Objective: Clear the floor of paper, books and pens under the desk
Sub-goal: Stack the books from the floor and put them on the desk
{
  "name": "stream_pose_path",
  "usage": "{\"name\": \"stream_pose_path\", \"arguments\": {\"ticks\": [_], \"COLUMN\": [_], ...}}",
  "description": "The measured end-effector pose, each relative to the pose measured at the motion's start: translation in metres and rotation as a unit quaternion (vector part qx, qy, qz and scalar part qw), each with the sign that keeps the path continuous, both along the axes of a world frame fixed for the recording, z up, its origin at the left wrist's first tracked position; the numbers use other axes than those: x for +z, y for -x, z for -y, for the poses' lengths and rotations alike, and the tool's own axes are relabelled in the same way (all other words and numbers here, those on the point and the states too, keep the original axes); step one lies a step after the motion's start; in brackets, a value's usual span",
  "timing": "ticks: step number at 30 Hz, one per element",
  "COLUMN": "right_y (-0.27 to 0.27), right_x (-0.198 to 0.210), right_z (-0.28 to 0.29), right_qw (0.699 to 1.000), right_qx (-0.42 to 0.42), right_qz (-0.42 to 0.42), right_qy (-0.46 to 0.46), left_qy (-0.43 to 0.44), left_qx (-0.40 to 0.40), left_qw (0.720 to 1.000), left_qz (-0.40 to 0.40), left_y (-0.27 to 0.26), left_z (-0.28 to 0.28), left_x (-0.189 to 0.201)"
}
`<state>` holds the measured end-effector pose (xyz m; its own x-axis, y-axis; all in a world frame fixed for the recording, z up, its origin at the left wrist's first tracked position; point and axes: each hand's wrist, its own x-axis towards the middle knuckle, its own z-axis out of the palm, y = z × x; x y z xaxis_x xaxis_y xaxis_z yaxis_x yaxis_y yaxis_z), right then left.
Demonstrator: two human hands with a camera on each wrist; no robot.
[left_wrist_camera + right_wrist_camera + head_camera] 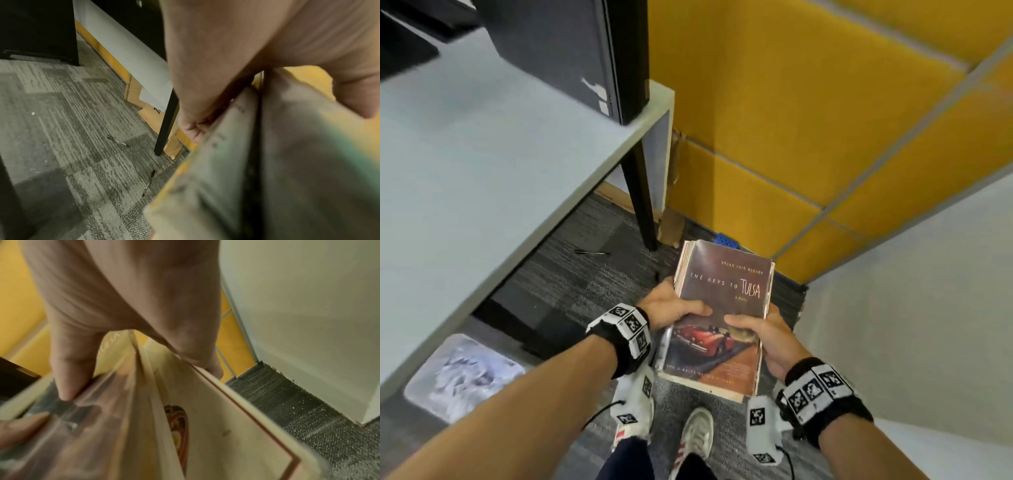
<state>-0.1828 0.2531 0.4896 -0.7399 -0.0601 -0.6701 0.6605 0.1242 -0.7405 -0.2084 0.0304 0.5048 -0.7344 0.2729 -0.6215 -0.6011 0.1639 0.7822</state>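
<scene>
Left hand (671,306): fingers curled round the left edge of the book stack (719,318); thumb on the top cover.
Right hand (767,337): fingers wrapped under the right edge; thumb on the cover.
Book stack: gripped between both hands, above the carpet floor (571,270).
Pen (591,253): on the floor, beyond the left fingers, near the bench leg (642,202).
Second pen (149,181): on the floor below the left fingers.
Bench (482,164): left of the left fingers.
</scene>
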Motion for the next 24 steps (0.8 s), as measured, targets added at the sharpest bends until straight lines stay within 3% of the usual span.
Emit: {"name": "stream_pose_path", "arguments": {"ticks": [4,8,15,18,24], "right_y": [-0.028,-0.052,-0.068,-0.062,-0.056], "right_x": [0.063,0.103,0.155,0.169,0.193], "right_z": [0.017,0.041,0.1,0.131,0.232], "right_qw": [0.999,0.998,0.991,0.993,0.989], "right_qx": [0.009,0.008,-0.011,-0.027,-0.032], "right_qz": [-0.006,-0.004,-0.001,-0.014,-0.026], "right_qy": [0.032,0.058,0.131,0.112,0.145], "left_qy": [-0.022,0.006,0.038,0.064,0.109], "left_qx": [0.017,0.042,0.02,0.009,-0.039], "left_qw": [0.999,0.998,0.999,0.998,0.993], "left_qz": [0.025,0.036,-0.008,-0.009,-0.026], "left_y": [-0.023,-0.045,-0.06,-0.051,-0.029], "left_z": [0.017,0.043,0.1,0.137,0.236], "left_x": [0.061,0.09,0.151,0.168,0.204]}}
